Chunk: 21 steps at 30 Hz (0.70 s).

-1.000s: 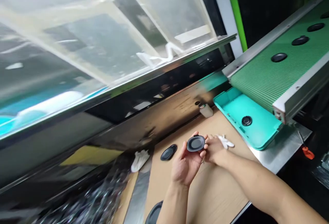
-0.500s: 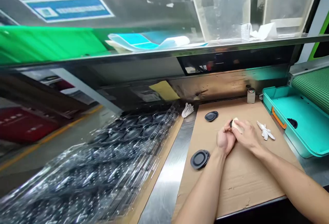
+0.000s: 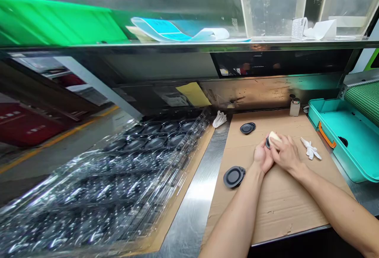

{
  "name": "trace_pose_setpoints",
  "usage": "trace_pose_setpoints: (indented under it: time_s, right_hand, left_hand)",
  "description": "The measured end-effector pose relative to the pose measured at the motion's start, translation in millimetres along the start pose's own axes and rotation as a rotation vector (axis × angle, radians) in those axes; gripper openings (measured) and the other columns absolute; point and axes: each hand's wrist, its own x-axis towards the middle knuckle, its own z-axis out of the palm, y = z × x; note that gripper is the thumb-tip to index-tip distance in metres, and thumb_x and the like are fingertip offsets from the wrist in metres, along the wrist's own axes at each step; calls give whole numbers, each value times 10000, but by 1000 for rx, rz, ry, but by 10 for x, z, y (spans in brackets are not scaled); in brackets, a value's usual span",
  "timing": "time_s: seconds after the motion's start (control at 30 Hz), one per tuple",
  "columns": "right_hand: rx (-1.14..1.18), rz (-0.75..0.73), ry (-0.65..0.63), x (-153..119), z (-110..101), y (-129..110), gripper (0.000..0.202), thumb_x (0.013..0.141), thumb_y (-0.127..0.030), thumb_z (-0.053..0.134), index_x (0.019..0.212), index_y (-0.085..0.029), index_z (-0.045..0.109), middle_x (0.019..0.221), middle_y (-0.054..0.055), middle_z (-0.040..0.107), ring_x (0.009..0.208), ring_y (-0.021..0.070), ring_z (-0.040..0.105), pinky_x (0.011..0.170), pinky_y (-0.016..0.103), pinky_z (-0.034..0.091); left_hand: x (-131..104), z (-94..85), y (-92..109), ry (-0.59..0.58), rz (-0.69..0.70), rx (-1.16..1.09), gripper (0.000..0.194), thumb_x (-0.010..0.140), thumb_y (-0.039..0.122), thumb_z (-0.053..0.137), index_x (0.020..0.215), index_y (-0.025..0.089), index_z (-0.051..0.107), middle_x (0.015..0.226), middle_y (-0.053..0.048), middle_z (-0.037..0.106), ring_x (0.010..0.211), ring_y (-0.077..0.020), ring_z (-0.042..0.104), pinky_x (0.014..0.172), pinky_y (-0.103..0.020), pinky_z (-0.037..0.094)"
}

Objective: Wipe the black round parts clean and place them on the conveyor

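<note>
Over the cardboard sheet [image 3: 284,206] my two hands meet. My left hand [image 3: 263,157], palm up, is closed on a small black round part [image 3: 267,143], mostly covered by the fingers. Pressed against that part is a cream-coloured pad [image 3: 274,136], pinched in my right hand [image 3: 286,153]; whether it is sponge or folded cloth I cannot tell. Black round discs [image 3: 233,176] lie overlapping beside my left forearm. Farther back rests another small group of black discs [image 3: 247,128]. A white crumpled cloth or glove [image 3: 310,148] lies to the right of my right hand.
Clear plastic trays [image 3: 118,183] of black round parts fill the left side. A teal bin [image 3: 352,143] with one black part stands right, near a green conveyor belt [image 3: 365,98]. A small bottle [image 3: 295,107] stands at the back. A metal shelf [image 3: 177,47] crosses above.
The view has tilted down slightly, shifting the scene. My right hand has shifted the cream pad a little over the black part; both hands keep their holds.
</note>
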Motion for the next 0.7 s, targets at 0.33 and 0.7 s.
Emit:
trace_pose_setpoints:
  time_s: [0.33,0.7]
  right_hand:
    - [-26,83,-67,-9,-22,-74,395,990,-317,459,1311,-260,682,1397,94,565,1120,281,477,980,411,416]
    - [174,104,93,140,-91,396,547,906,-356,596,1418,-183,513,1335,136,552,1171,264,555,997,376,461]
  left_hand:
    - [36,-35,-5,7,26,55,354,1024,290,360,1082,140,675,1146,-130,716,1179,-225,656,1084,-394,498]
    - [24,-3,8,38,61,105,304,1031,280,407,1176,182,655,1262,-120,693,1174,-222,654,993,-400,545]
